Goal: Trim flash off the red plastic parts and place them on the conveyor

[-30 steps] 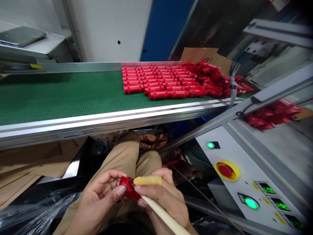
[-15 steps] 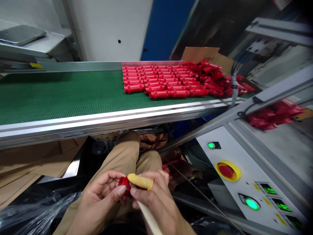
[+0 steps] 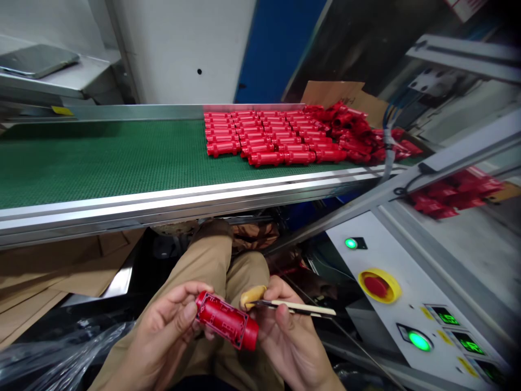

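My left hand [image 3: 173,320] is closed on one end of a red cylindrical part [image 3: 226,319], whose flat side with raised outlines faces up over my lap. Just right of it, my right hand [image 3: 288,331] grips a thin pale-handled tool [image 3: 303,307] with a dark pointed tip. A yellow finger cot [image 3: 253,297] covers one fingertip of that hand, beside the tool's tip. The tip is apart from the red part.
Beyond my knees runs a green conveyor belt [image 3: 122,157] with rows of red parts [image 3: 266,157] and a loose red heap [image 3: 350,127]. At right stands a control panel [image 3: 396,326] with a red stop button [image 3: 376,286]. Cardboard [image 3: 81,266] lies at lower left.
The red part has turned from end-on to lengthwise, showing its outlined side. My right hand has moved right, away from it, and the tool now points left instead of up.
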`<state>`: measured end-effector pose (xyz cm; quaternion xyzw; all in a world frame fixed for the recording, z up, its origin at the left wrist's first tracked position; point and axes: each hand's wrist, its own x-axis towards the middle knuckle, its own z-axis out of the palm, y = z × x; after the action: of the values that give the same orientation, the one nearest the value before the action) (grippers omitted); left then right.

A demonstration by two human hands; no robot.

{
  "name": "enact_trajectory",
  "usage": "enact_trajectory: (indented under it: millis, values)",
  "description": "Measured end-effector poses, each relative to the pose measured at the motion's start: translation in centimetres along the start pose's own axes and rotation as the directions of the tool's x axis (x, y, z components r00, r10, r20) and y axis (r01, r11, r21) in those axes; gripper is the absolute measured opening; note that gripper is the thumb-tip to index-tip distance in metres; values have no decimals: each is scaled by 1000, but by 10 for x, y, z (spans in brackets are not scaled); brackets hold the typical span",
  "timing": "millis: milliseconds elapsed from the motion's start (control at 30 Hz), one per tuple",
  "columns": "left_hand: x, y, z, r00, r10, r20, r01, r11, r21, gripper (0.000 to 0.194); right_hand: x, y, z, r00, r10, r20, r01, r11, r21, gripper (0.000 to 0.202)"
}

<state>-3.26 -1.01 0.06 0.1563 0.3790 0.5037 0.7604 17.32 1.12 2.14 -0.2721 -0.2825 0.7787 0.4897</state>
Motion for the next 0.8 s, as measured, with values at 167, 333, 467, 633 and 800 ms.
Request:
enact_trajectory:
  millis: [167,333,467,633,800]
  values:
    - [0,1,-3,999,17,-31,-17,1000,0,26,3,-15,-9,998,-63,13,64,995,-70,17]
    - [2,5,-4,977,149,-151,-134,986,101,25,0,-33,-16,975,-211,-74,83,649,-756,15]
    - [2,7,0,945,234,-227,-199,966,168,26,1,-23,-7,984,3,-178,-149,561,-814,41]
    - [-1,2,0,963,224,-147,-202,968,150,53,4,0,-1,931,218,-294,-363,644,-674,55]
    - [1,-4,2,965,222,-140,-189,957,219,34,4,-1,-4,989,-7,-149,-122,535,-836,39]
